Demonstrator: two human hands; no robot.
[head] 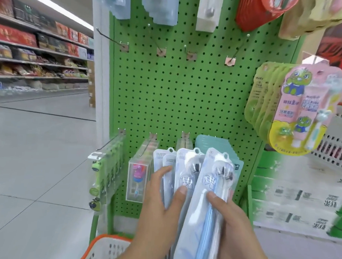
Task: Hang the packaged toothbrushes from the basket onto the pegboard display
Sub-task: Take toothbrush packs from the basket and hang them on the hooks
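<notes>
Shelves (40, 51): running along the far left, carrying boxed and bagged goods.
Basket (104, 247): white with orange rim, sitting at the foot of the pegboard, bottom left of centre.
Pegboard (187, 94): green, standing upright; four bare hooks (231, 60) sticking out across its middle row, packs hanging along its top and bottom edges.
Left hand (158, 211): fingers curling over the left packs of the toothbrushes (185, 181), thumb pressing the front.
Right hand (232, 226): fingers gripping the rightmost pack, fanning before the pegboard's lower edge.
Children's sets (304, 115): hanging at the pegboard's right edge.
</notes>
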